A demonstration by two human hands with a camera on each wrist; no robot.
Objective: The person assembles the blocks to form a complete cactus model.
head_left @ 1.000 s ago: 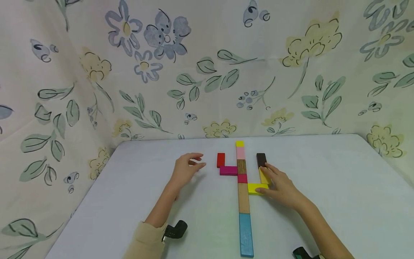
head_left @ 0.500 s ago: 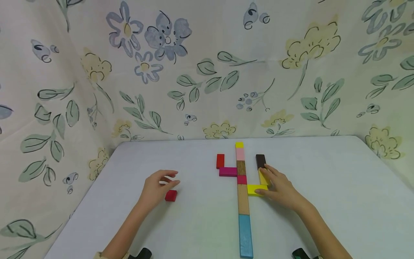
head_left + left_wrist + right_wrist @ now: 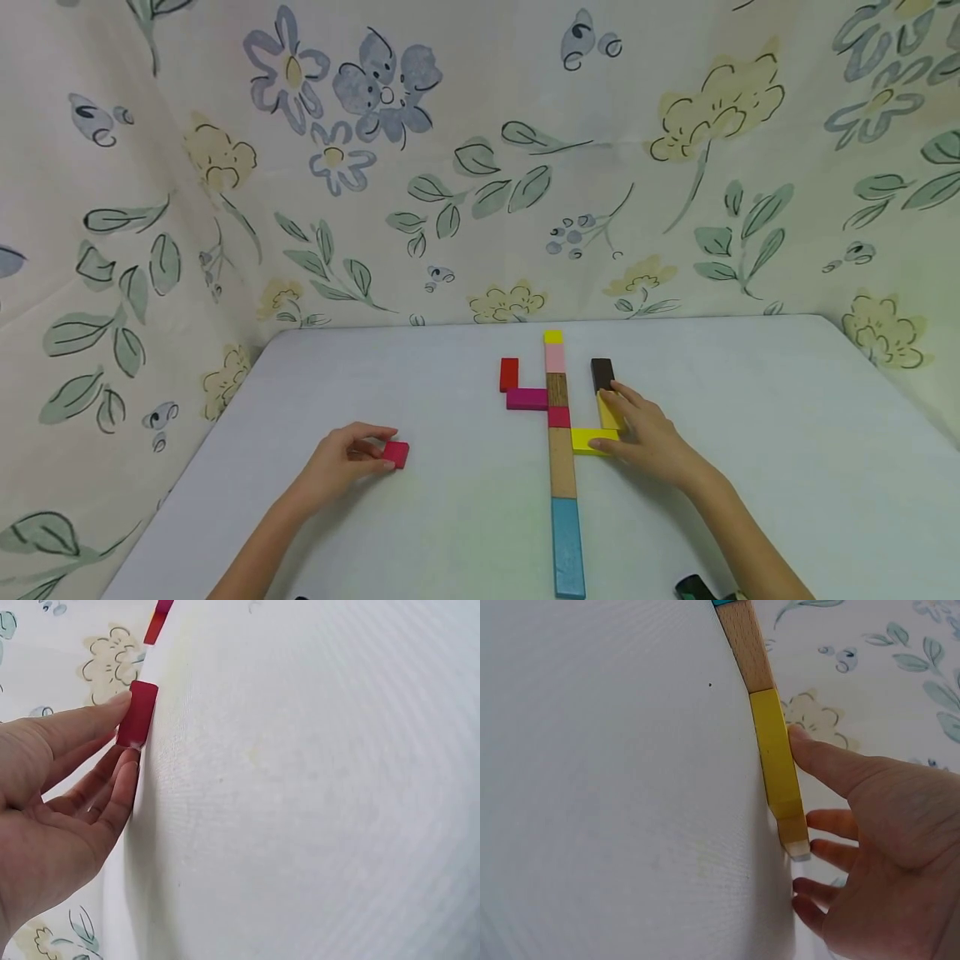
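My left hand (image 3: 335, 468) has its thumb and fingertips at a small red block (image 3: 395, 455) on the left of the table. In the left wrist view the thumb lies on one side of this block, the other fingers at its lower end. My right hand (image 3: 656, 437) rests on the right branch of a block layout, its thumb touching a bright yellow block (image 3: 585, 441). Its index fingertip lies over a darker yellow block (image 3: 608, 412), near a dark brown block (image 3: 602, 374). In the right wrist view, the other fingers are spread apart past the end of the yellow block (image 3: 776, 750).
A column of blocks runs up the middle: blue (image 3: 567, 546), tan (image 3: 562, 462), red (image 3: 558, 417), brown (image 3: 557, 389), pink (image 3: 554, 358) and small yellow (image 3: 552, 337). A magenta block (image 3: 527, 399) and a red-orange block (image 3: 509, 375) branch left. Floral cloth (image 3: 450, 167) hangs behind the white table (image 3: 450, 525).
My left hand has moved left and toward me, away from the layout, and has taken hold of the small red block. The right hand stays in place.
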